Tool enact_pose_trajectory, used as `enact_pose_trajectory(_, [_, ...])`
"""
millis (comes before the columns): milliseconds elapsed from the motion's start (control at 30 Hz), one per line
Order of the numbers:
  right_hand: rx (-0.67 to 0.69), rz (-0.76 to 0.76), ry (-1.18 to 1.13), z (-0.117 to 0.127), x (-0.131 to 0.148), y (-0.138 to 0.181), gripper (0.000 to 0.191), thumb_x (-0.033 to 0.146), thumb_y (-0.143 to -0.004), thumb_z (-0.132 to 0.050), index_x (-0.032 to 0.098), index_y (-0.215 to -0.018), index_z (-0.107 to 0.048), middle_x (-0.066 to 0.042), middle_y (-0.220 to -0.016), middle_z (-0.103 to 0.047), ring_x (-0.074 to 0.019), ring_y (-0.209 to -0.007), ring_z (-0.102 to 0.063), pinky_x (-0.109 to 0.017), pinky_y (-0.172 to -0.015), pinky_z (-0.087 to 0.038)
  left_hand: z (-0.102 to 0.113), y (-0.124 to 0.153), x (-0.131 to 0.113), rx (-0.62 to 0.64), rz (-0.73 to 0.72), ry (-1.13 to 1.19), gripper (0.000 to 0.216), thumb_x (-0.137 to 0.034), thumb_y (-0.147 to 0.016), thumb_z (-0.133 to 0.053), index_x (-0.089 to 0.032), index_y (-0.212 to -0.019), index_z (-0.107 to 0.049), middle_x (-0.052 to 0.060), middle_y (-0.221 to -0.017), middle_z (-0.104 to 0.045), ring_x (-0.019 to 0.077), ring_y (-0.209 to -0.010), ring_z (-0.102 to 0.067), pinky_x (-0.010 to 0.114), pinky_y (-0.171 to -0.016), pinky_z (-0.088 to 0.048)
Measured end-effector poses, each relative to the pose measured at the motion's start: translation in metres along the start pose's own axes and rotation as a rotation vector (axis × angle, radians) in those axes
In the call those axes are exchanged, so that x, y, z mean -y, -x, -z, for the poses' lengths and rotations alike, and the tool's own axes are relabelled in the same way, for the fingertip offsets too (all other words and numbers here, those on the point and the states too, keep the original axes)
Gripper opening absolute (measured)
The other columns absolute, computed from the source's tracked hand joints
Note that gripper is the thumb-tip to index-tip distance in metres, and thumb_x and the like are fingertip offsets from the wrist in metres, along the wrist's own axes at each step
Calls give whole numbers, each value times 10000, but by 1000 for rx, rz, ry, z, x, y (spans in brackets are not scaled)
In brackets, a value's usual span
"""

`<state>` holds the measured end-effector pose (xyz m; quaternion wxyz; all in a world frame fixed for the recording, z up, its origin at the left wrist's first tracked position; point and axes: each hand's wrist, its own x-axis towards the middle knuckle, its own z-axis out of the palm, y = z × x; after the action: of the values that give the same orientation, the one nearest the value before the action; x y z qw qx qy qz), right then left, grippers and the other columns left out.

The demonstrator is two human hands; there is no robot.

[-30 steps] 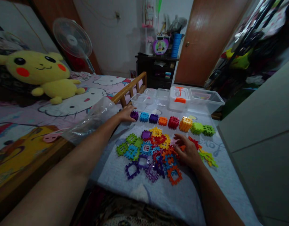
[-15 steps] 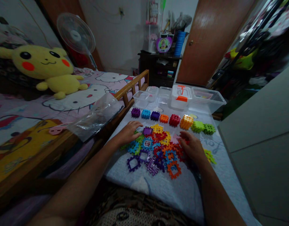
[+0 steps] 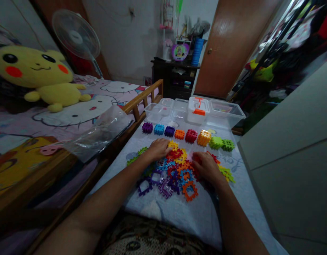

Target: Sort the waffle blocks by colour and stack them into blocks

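A loose pile of colourful plastic interlocking tiles (image 3: 175,170) lies on the cloth-covered table in front of me. My left hand (image 3: 158,148) reaches over the upper left of the pile, its thumb apart from the fingers, beside a yellow tile (image 3: 173,145). My right hand (image 3: 207,165) rests over the right side of the pile, fingers apart and bent down among red tiles (image 3: 197,173); no tile shows lifted in it. Orange tile (image 3: 190,191) and purple tile (image 3: 144,186) frames lie at the near edge. The tiles under both palms are hidden.
Beyond the pile runs a row of same-coloured tile stacks, among them a red stack (image 3: 191,136) and a yellow-orange stack (image 3: 204,137). Clear plastic boxes (image 3: 227,110) and a box with an orange latch (image 3: 198,117) stand behind. A wooden bed rail (image 3: 142,101) borders the left side.
My left hand has moved right, now covering where the purple tile showed. My right hand's fingers have come lower over the red tiles. The view has shifted slightly.
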<state>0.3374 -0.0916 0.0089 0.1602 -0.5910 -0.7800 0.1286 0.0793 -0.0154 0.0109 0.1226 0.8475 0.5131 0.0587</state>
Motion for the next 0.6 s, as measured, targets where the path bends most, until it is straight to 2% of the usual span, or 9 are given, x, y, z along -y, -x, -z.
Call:
enact_pose_trajectory(133, [-11,-29,-51,1,-1,1,257,247,-894,-547,175,-1090,-697,-111,-1054,-725,-242,-960,-646,-350,-847,-479,-3,-9,-2,-18,31,21,405,-365,-892,-606,-166,-1244,-583,146,-1282,-637,295,-1197,-581,402,-1020,-442])
enact_pose_trajectory(267, [-36,-57,-105,0,-2,2,287,236,-903,-519,177,-1128,-688,-119,-1094,-724,-246,-993,-657,-369,-876,-494,3,-14,-3,-9,31,108,519,-341,-784,-708,-179,-1262,-586,115,-1174,-679,285,-1081,-626,372,-926,-483])
enact_pose_trajectory(367, [-35,-64,-123,1,-1,2,291,238,-904,-511,159,-1117,-692,-133,-1096,-721,-252,-994,-657,-379,-879,-499,8,-14,-6,17,7,134,408,-254,-741,-698,-170,-1138,-655,91,-1056,-697,269,-982,-637,352,-857,-493])
enact_pose_trajectory(467, [-45,-59,-131,1,0,1,278,237,-904,-508,169,-1093,-699,-122,-1063,-727,-243,-963,-659,-374,-869,-502,8,-12,-10,3,-43,128,248,-170,-718,-658,-185,-963,-695,74,-1003,-695,260,-971,-625,348,-858,-483])
enact_pose_trajectory(600, [-55,-56,-132,1,0,1,266,240,-903,-516,178,-1082,-702,-113,-1047,-730,-239,-956,-659,-371,-873,-500,6,-5,-13,-69,-95,150,198,-122,-756,-599,-208,-914,-681,54,-957,-685,238,-961,-614,355,-879,-473])
